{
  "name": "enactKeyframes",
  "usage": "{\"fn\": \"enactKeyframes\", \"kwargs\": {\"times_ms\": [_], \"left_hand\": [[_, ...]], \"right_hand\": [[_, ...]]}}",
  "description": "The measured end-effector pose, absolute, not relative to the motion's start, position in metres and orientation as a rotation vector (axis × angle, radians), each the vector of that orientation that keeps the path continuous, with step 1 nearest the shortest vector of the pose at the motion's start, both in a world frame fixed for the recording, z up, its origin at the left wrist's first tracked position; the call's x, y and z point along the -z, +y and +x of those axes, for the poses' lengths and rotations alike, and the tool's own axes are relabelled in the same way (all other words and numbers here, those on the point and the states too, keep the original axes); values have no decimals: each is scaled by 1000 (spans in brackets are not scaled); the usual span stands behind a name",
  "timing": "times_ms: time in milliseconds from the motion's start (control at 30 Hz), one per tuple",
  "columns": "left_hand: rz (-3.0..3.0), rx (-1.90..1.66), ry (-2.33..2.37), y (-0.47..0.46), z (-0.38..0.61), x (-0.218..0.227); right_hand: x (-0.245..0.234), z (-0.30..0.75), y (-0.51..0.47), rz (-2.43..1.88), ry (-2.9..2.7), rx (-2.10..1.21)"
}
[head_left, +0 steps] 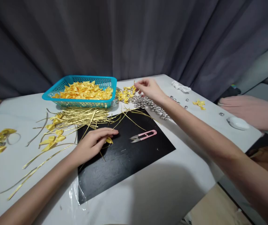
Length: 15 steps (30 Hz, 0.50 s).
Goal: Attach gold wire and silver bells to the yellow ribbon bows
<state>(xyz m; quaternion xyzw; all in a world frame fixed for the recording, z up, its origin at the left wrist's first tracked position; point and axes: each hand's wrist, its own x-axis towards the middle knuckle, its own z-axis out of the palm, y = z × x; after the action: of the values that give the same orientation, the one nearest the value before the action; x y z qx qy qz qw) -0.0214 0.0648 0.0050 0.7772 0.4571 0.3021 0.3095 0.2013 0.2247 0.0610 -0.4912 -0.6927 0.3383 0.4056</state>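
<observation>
My left hand is low over the black mat, its fingers closed round a yellow ribbon bow that shows partly below the fingertips. Thin gold ties stick out beneath that hand. Farther off, my right hand is above the back of the table, thumb and fingertips pinched together at the edge of a small heap of yellow bows; a bit of yellow shows at the fingertips, too small to make out. Below it lies a pile of silver bells. Pink thread snips rest on the mat between my hands.
A blue basket full of yellow bows stands at the back left. A bundle of gold ties lies before it. Finished-looking bows sit far left. At right are a white cloth, a loose bow and a white dish.
</observation>
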Motion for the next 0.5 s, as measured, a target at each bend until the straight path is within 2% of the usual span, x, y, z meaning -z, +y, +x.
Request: {"fn": "enactKeyframes", "kwargs": {"times_ms": [100,267,500], "left_hand": [[1894,-858,1227,56,-20,-4],[1684,-835,1201,54,-21,-8],[1592,-793,1121,54,-22,-5]], "right_hand": [[-49,225,188,-1130,-2104,-635],[-36,263,127,-756,-2852,-640],[-21,257,113,-881,-2810,-497]]}}
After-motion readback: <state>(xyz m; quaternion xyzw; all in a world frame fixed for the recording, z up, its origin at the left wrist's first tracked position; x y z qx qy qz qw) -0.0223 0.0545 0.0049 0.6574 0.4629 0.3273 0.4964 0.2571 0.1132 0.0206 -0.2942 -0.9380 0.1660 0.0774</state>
